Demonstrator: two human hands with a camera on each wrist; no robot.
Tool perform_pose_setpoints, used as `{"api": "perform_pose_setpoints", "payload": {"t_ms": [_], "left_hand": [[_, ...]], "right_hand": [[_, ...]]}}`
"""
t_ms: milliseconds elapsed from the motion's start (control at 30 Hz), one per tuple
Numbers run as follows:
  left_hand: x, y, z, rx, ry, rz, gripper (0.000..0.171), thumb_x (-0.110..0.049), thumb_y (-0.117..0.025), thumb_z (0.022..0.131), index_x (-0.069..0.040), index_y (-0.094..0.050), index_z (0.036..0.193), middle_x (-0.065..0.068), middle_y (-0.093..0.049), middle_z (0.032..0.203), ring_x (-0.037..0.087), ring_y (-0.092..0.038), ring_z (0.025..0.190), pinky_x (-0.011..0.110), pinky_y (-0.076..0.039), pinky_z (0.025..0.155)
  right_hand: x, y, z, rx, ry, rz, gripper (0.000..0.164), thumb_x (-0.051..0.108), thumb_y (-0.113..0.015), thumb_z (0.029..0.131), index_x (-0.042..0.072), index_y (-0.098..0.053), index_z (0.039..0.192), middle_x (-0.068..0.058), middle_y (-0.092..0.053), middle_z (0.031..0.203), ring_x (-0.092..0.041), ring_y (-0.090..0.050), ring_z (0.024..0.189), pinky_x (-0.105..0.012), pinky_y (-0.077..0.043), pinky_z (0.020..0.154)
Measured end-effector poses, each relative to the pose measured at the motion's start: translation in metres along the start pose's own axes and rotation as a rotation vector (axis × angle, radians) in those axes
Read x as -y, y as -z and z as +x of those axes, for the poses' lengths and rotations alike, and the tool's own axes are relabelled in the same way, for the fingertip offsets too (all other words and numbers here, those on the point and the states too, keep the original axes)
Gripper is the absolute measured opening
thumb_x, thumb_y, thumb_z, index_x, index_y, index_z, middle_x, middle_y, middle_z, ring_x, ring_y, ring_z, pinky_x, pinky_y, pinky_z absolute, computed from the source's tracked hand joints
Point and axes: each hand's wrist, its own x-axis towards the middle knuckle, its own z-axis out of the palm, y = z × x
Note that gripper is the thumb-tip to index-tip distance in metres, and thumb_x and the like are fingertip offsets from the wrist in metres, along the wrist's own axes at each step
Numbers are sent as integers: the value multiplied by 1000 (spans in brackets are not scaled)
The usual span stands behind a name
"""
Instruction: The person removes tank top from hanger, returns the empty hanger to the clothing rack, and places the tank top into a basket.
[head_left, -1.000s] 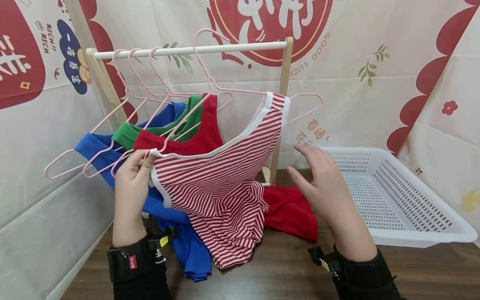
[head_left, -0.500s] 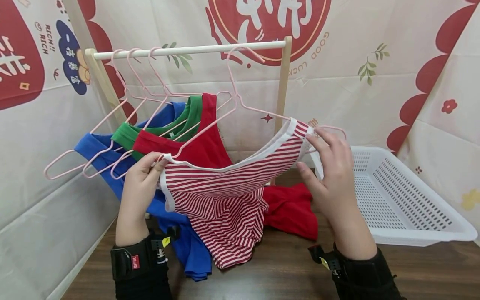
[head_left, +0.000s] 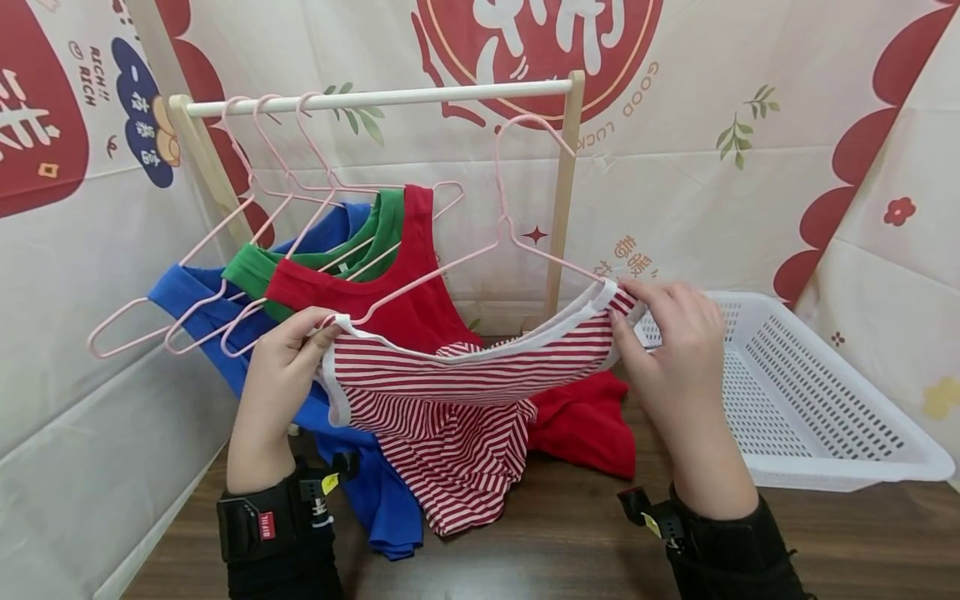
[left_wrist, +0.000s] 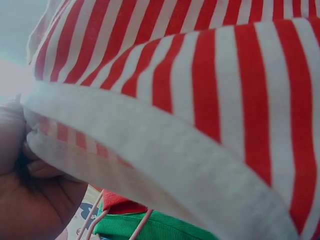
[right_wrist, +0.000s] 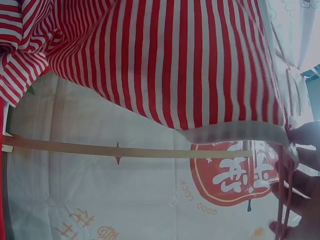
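A red-and-white striped tank top point(head_left: 465, 387) with white trim hangs between my hands, a pink hanger point(head_left: 502, 218) inside its neck and the hook upright, below the rack's rail. My left hand point(head_left: 277, 375) pinches the left strap together with the hanger's end. At the other strap my right hand point(head_left: 678, 358) holds cloth and hanger between thumb and fingers. The top's lower part drops in folds onto the table. In the right wrist view the fingers point(right_wrist: 295, 192) lie along the hanger's thin arm, by the white armhole trim. The left wrist view shows the armhole trim point(left_wrist: 120, 115) up close.
A clothes rack with a white rail point(head_left: 450, 93) stands behind. From its left half hang a blue top point(head_left: 375, 492), a green top point(head_left: 390, 225) and a red top point(head_left: 405, 304) on pink hangers. A white plastic basket point(head_left: 832, 475) sits on the right of the wooden table.
The striped top and its hanger have swung down and to the right, the hook now under the rail. My right hand came from apart to grip the right strap; the left shifted slightly right.
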Motion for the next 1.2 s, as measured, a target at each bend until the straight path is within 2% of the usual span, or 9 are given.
{"api": "perform_pose_setpoints", "payload": {"t_ms": [133, 267, 433, 600, 900, 1033, 1200], "left_hand": [[0, 0, 0, 28, -38, 4, 15, -3, -59, 96, 0, -68, 107, 6, -63, 88, 10, -57, 76, 16, -48, 64], [-2, -3, 1, 61, -50, 13, 16, -2, -60, 95, 0, -68, 109, 6, -64, 87, 10, -58, 73, 17, -49, 61], [-8, -14, 3, 124, -74, 31, 16, -3, -60, 95, -4, -70, 108, 6, -67, 89, 14, -59, 76, 18, -49, 66], [-12, -23, 3, 161, -102, 28, 16, -2, -60, 95, -4, -70, 108, 6, -69, 93, 16, -62, 82, 19, -50, 74], [-17, -35, 6, 216, -155, 28, 14, -3, -63, 93, -7, -70, 105, 1, -68, 89, 14, -61, 78, 25, -52, 70], [-20, -35, 7, 254, -126, 9, 13, -5, -62, 94, -8, -69, 105, 1, -66, 87, 14, -60, 75, 27, -52, 68], [-20, -34, 7, 289, -69, -37, 19, -5, -59, 96, -6, -67, 113, 4, -67, 91, 16, -59, 75, 27, -52, 68]], "right_hand": [[1, 1, -3, 75, -46, -15, 23, 5, -68, 88, 1, -70, 111, -12, -66, 88, -24, -55, 78, -32, -39, 72], [2, -1, -5, 107, -74, 1, 19, 5, -66, 91, 1, -70, 108, -9, -64, 84, -17, -52, 75, -19, -37, 63], [5, -4, -5, 85, -58, 69, 15, 1, -63, 91, -1, -70, 104, -8, -61, 79, -15, -49, 74, -20, -34, 61], [7, -4, -5, 92, -74, 69, 15, 1, -61, 93, -3, -70, 105, -9, -63, 81, -15, -51, 75, -22, -36, 63], [15, -3, -6, 91, -95, 71, 17, 4, -59, 95, -3, -68, 109, -10, -64, 89, -16, -54, 79, -19, -38, 66], [20, -1, -6, 73, -115, 92, 19, 5, -59, 96, -1, -68, 111, -9, -65, 92, -15, -53, 80, -17, -39, 68], [20, 0, -5, 73, -130, 102, 19, 5, -60, 96, -1, -68, 111, -10, -64, 92, -14, -50, 80, -18, -38, 69]]}}
